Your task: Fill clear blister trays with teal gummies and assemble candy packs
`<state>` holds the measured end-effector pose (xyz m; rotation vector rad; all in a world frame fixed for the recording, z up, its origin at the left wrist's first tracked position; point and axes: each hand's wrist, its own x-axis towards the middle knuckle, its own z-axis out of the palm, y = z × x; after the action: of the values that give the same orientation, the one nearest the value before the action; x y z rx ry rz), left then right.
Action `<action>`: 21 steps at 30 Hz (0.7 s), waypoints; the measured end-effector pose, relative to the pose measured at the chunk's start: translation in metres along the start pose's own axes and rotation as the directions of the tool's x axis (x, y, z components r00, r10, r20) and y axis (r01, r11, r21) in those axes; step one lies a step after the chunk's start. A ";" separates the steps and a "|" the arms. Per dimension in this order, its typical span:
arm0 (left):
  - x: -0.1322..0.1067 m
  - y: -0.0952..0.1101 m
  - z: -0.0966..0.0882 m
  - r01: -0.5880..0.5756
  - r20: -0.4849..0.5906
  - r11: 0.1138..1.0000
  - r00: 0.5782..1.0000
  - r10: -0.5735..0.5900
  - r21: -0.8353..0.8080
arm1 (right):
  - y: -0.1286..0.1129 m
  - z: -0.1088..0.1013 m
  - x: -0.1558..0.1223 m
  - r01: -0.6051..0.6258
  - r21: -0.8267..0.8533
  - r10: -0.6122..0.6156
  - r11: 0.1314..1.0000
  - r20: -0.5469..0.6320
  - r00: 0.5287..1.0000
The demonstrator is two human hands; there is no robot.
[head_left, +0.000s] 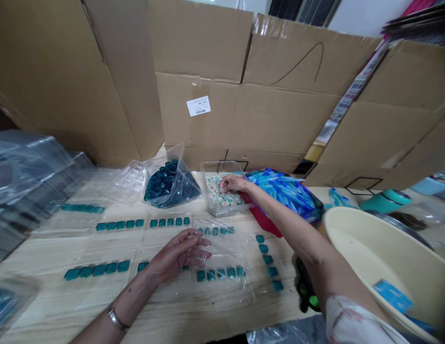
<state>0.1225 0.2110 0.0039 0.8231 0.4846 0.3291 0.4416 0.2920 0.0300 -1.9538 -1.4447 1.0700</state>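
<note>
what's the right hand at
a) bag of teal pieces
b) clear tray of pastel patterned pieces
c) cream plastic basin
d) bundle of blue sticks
b, the right hand reaches over the rim of the clear plastic tray, its fingertips down on the pastel patterned pieces inside.

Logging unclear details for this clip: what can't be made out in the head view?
- What the right hand touches in the clear tray: hidden by its fingers.
- Black and green object: partly hidden by the right forearm.
- Blue pieces: cut off by the lower-left edge, blurred behind plastic.
</note>
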 end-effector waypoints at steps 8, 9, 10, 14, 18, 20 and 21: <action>-0.001 0.000 -0.001 -0.005 0.030 0.999 1.000 0.006 -0.041 | -0.003 -0.011 0.001 -0.110 0.233 0.110 0.966 0.012 0.994; -0.001 0.000 -0.001 -0.005 0.032 0.999 0.999 0.006 -0.042 | -0.003 -0.011 0.001 -0.108 0.241 0.107 0.965 0.018 0.994; -0.001 0.000 -0.001 -0.005 0.030 0.999 1.000 0.006 -0.041 | -0.003 -0.011 0.000 -0.103 0.245 0.100 0.964 0.025 0.995; -0.002 0.000 0.001 -0.002 0.020 1.000 1.000 0.003 -0.025 | -0.006 -0.011 -0.002 -0.037 0.228 0.016 0.973 0.093 0.996; -0.002 0.001 0.001 0.004 0.016 1.000 1.000 -0.004 -0.017 | -0.010 -0.008 0.006 0.098 0.047 -0.105 0.994 0.183 0.977; -0.002 0.001 0.001 0.006 0.014 1.000 1.000 -0.006 -0.021 | -0.010 -0.005 0.014 0.128 -0.108 -0.109 0.986 0.169 0.980; -0.001 0.001 0.001 0.004 0.013 1.000 1.000 -0.004 -0.026 | -0.010 -0.003 0.019 0.134 -0.171 -0.109 0.976 0.153 0.982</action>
<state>0.1216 0.2107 0.0056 0.7981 0.4689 0.3254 0.4411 0.3129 0.0332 -1.9126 -1.7713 1.0751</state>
